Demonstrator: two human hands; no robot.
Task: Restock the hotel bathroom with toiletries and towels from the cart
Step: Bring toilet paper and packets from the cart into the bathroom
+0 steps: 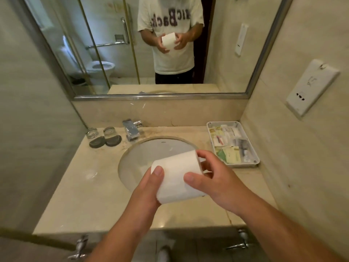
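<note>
A white toilet paper roll (175,174) is held above the front of the sink basin (143,154). My left hand (147,191) grips its lower left end, thumb on top. My right hand (213,174) wraps the right end, thumb across the front and fingers curled over the far edge. A grey amenity tray (254,146) with several small toiletry packets sits on the counter at the right, close to the wall.
Two upturned glasses (103,134) on dark coasters stand at the counter's back left, beside the chrome faucet (131,130). The mirror (226,53) above reflects a person holding the roll, a toilet and a glass shower door. A white wall panel (311,87) hangs at right.
</note>
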